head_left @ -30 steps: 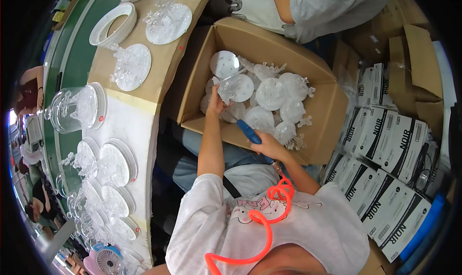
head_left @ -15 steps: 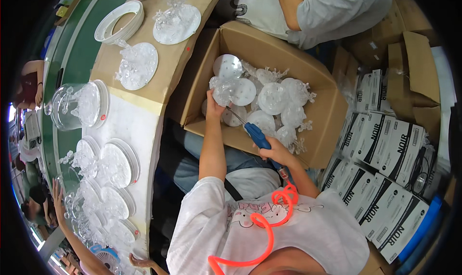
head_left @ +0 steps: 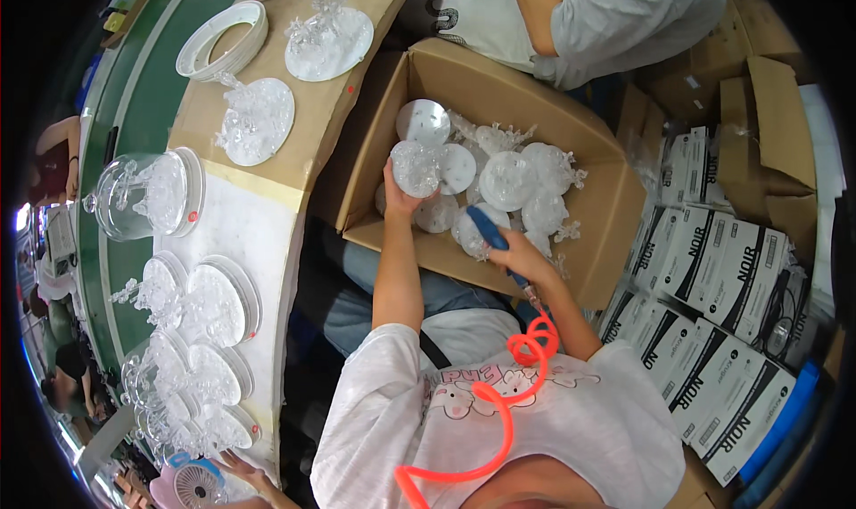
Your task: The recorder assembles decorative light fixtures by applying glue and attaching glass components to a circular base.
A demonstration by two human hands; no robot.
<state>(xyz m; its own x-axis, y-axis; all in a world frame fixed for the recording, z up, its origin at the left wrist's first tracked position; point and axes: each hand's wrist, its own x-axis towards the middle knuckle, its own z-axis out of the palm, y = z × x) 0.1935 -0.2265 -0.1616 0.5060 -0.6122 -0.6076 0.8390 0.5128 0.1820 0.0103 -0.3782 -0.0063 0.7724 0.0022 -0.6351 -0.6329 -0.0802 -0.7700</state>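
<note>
Cardboard box (head_left: pixel 615 208) before my hands: roughly nine clear discs. My left hand (head_left: pixel 399 193) grips one clear disc (head_left: pixel 415 168); my right hand (head_left: pixel 522 261) closed round blue tool (head_left: pixel 487 228).

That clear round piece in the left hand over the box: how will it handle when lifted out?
The clear disc piece looks like thin moulded plastic, so probably light and stiff. Its glossy surface may be slippery. The fine spiky figures on it seem fragile; the left hand grips its edge.

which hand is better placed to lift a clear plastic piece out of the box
Left. The left hand already grips a clear disc piece inside the cardboard box; the right hand is occupied by a blue tool.
</note>
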